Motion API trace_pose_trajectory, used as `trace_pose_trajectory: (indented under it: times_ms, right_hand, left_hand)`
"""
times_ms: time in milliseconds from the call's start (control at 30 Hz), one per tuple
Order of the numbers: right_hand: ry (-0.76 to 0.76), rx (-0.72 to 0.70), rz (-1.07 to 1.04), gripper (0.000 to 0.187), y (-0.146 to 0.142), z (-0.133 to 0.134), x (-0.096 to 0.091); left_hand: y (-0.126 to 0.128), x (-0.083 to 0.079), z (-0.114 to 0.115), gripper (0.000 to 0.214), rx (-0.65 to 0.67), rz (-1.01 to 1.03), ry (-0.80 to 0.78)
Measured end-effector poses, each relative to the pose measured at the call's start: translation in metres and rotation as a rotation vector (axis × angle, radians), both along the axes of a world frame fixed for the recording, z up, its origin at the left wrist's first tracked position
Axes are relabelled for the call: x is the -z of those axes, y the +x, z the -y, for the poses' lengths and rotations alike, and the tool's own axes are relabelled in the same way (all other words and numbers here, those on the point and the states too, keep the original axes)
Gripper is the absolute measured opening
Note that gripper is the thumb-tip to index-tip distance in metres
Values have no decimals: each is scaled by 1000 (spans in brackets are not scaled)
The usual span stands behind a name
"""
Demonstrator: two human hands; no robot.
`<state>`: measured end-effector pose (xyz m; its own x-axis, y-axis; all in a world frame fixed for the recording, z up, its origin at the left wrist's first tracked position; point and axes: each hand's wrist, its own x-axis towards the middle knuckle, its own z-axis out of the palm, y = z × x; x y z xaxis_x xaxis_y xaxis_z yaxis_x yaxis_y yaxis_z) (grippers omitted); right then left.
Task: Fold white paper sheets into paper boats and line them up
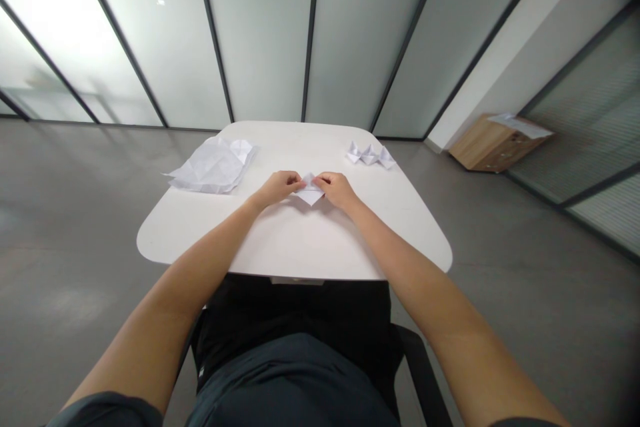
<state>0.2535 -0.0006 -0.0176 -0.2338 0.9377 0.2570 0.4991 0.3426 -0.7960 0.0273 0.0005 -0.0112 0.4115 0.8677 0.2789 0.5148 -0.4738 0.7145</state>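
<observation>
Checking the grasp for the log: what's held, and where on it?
A folded white paper is held between both hands: the left hand at its left side, the right hand at its right. Its lower point is free of the fingers.

Left hand (279,188), right hand (337,190) on folded paper (310,193)

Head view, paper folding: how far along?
Looks done: a row of folded white paper shapes at the far right of the white table. In hand: a small folded paper piece pinched between left hand and right hand. Left: a large creased paper sheet lying untouched, far left; its state is unclear.
</observation>
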Motion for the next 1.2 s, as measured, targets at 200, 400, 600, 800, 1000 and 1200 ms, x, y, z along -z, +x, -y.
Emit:
trace_pose_trajectory:
  times_ms: [200,400,600,800,1000,1200]
  right_hand:
    - [38,-7,56,38,-3,7,-5]
    - [53,-87,69,37,-4,8,-2]
    - [28,-143,14,44,-3,8,1]
    - [-67,-157,-50,49,-4,9,1]
    - [-40,-130,-93,53,-3,10,1]
    - [-54,-129,-117,56,-2,8,0]
  left_hand:
    - [6,1,3,49,-23,-24,36]
    - [10,-5,7,48,-47,-71,151]
    - [12,-4,6,40,-48,-76,236]
    - [10,-1,-1,39,-68,-112,224]
    - [0,-4,0,47,15,-113,71]
    - [0,-6,2,47,33,-70,78]
